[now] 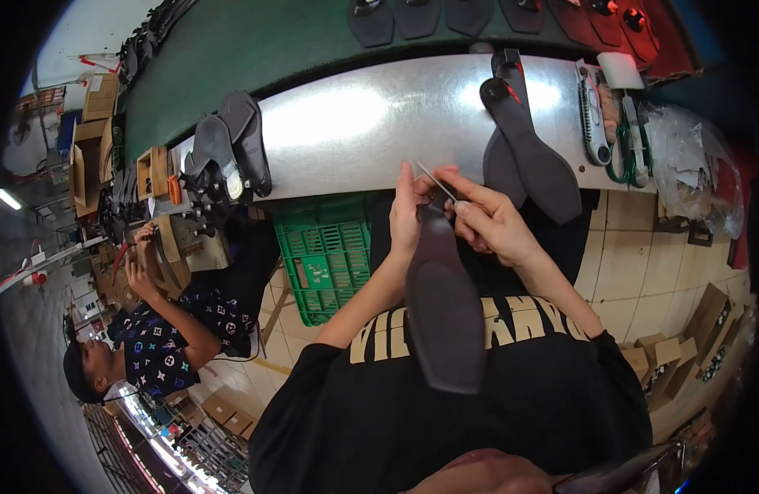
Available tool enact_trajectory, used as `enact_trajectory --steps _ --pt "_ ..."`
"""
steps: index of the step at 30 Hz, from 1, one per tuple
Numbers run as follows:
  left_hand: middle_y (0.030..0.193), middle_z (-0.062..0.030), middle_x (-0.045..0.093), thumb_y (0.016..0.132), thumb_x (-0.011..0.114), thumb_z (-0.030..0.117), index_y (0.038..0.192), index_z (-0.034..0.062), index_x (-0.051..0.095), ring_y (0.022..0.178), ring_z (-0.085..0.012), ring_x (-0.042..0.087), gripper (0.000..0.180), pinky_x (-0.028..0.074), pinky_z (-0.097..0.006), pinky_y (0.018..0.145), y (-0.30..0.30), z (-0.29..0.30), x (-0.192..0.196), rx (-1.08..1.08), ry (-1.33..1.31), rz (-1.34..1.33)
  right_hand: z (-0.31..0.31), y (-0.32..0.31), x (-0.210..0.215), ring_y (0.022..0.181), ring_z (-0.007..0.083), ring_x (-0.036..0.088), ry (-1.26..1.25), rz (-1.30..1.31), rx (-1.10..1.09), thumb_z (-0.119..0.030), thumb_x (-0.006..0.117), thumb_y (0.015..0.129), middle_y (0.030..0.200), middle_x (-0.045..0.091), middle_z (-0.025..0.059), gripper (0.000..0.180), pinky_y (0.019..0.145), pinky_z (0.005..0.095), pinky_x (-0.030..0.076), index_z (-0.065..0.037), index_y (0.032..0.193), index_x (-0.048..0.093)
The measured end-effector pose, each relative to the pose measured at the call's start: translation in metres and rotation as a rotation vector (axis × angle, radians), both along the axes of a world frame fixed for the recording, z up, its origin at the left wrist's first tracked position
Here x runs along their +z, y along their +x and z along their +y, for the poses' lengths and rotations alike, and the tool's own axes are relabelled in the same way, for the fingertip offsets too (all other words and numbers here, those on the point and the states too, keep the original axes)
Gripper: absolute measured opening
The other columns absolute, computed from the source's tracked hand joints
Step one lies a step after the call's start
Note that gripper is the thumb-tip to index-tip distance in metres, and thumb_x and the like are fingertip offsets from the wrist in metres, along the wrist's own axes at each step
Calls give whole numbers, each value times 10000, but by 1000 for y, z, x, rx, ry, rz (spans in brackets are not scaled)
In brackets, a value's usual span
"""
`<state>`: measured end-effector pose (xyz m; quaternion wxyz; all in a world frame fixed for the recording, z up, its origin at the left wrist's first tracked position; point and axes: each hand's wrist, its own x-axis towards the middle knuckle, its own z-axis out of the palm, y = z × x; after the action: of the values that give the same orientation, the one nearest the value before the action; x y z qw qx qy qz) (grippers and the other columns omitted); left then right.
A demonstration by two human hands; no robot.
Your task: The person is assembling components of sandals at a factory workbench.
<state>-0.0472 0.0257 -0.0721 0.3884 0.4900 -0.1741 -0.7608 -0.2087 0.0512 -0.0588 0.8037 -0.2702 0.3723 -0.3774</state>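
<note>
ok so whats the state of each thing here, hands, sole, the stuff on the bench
left hand: fingers gripping the top end of the dark sole
right hand: fingers pinching a thin blade
dark sole: held lengthwise over the lap
thin blade: set against the sole's top end
soles on the bench: lying flat, overhanging the edge
green crate: under the bench

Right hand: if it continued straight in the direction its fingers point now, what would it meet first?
The right hand points left, pinching a thin metal blade over the dark sole. Going straight on, it would probably meet the left hand first, though depth is unclear.
</note>
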Motion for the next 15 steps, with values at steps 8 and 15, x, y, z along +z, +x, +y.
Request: enact_trajectory --steps 8,15 --pt "963 -53 600 1016 309 581 1253 -23 571 735 -115 513 699 450 -257 704 -3 -16 6 215 -127 -31 6 -3 13 608 32 554 251 -32 -10 -274 559 992 762 620 -4 253 526 169 429 -28 995 619" --pt "1073 -118 653 1030 417 291 1276 -25 571 853 -147 607 429 484 -277 818 9 -16 5 -7 -367 -101 -9 -14 30 685 50 634 298 -192 -88 -196 586 962 811 668 19 162 637 171 506 -44 945 639"
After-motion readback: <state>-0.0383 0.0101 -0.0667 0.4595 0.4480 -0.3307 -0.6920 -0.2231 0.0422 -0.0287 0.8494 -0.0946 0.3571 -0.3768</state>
